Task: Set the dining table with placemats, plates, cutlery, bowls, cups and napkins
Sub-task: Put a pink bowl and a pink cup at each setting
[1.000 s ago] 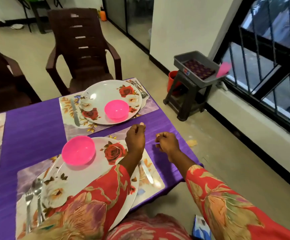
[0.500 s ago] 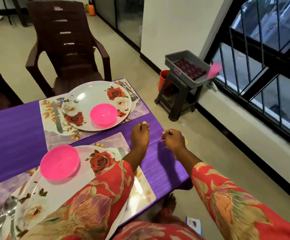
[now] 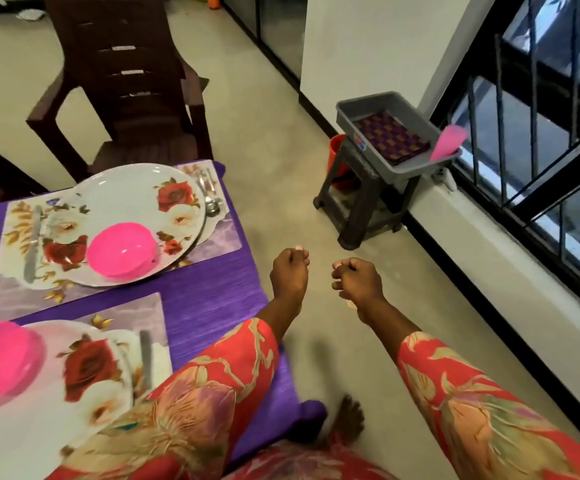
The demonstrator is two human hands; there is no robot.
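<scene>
Two places are laid on the purple tablecloth [image 3: 212, 299]. The far placemat [image 3: 212, 244] bears a rose-patterned plate [image 3: 132, 199], a pink bowl [image 3: 122, 251], a knife [image 3: 32, 244] and a fork and spoon [image 3: 210, 195]. The near plate [image 3: 80, 386] holds another pink bowl [image 3: 1, 362], with a knife [image 3: 146, 358] beside it. My left hand [image 3: 290, 275] and my right hand [image 3: 356, 280] hover side by side past the table's right edge, over the floor. Both have curled fingers, and I see nothing in them.
A grey tray [image 3: 416, 169] sits on a dark stool [image 3: 361, 209] by the window, holding folded purple napkins [image 3: 390, 136] and a pink cup [image 3: 448, 142]. A red bucket [image 3: 337, 154] stands behind the stool. A brown chair [image 3: 125, 81] faces the far place.
My view has swung right. Both hands have left the table edge and moved right, out over the floor, nearer the stool.
</scene>
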